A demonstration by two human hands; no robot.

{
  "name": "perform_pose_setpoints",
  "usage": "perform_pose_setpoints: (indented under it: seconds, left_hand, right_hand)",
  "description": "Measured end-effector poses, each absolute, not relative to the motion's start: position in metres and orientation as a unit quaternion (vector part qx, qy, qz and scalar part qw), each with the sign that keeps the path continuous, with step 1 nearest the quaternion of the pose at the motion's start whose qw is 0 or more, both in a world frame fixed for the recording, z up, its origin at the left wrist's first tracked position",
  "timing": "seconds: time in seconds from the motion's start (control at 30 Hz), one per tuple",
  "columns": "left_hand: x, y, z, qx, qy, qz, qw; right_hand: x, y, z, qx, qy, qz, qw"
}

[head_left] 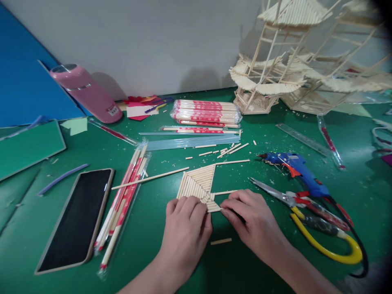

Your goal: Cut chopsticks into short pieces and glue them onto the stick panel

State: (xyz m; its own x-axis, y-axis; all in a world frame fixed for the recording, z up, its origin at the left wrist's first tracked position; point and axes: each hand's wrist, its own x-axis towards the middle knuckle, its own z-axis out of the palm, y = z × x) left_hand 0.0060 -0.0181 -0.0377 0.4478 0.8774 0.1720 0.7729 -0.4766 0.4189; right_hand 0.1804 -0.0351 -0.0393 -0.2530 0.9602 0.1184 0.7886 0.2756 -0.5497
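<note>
Green bench [159, 261], white wall behind. Left hand [186, 228] flat on near edge of stick panel [199, 184], fingers together, pressing down. Right hand [251, 222] at panel's near right corner, fingers pinched on short stick [216, 209]. Scissors [309, 222] and glue gun [295, 169] just right; phone [78, 218] well left

pink bottle [87, 93] label illegible, chopstick wrappers [206, 111] print unreadable
</note>
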Motion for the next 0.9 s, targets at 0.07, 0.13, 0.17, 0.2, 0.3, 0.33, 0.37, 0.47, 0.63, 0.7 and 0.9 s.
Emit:
perform_pose_setpoints:
  seconds: [0.07,0.13,0.17,0.2,0.3,0.33,0.37,0.47,0.63,0.7,0.9]
  left_hand:
    - [0.0062,-0.0181,-0.0373,0.839,0.491,0.187,0.138]
    - [0.0064,-0.0182,-0.0369,0.839,0.492,0.188,0.137]
    - [0.0064,-0.0182,-0.0369,0.839,0.492,0.188,0.138]
    - [0.0064,-0.0181,-0.0369,0.839,0.492,0.189,0.139]
    - [0.0062,-0.0177,-0.0375,0.838,0.491,0.189,0.145]
    - [0.0061,-0.0177,-0.0377,0.839,0.489,0.190,0.146]
    - [0.0061,-0.0177,-0.0379,0.838,0.489,0.191,0.147]
    - [0.0061,-0.0179,-0.0381,0.837,0.490,0.192,0.147]
    - [0.0065,-0.0181,-0.0385,0.837,0.490,0.191,0.148]
    - [0.0064,-0.0181,-0.0392,0.838,0.491,0.190,0.145]
    - [0.0062,-0.0178,-0.0400,0.839,0.491,0.188,0.142]
  right_hand:
    - [0.1801,-0.0349,-0.0393,-0.570,-0.768,0.193,0.220]
    - [0.1796,-0.0350,-0.0391,-0.572,-0.766,0.196,0.218]
    - [0.1793,-0.0352,-0.0390,-0.573,-0.765,0.197,0.219]
    - [0.1790,-0.0354,-0.0388,-0.574,-0.764,0.196,0.221]
    - [0.1782,-0.0358,-0.0382,-0.576,-0.761,0.194,0.225]
    - [0.1780,-0.0358,-0.0380,-0.576,-0.762,0.194,0.224]
    - [0.1779,-0.0358,-0.0378,-0.577,-0.761,0.195,0.223]
    - [0.1781,-0.0352,-0.0377,-0.578,-0.761,0.202,0.216]
    - [0.1796,-0.0342,-0.0372,-0.576,-0.760,0.215,0.211]
    - [0.1806,-0.0344,-0.0364,-0.573,-0.762,0.221,0.208]
    - [0.1818,-0.0349,-0.0347,-0.576,-0.759,0.228,0.199]
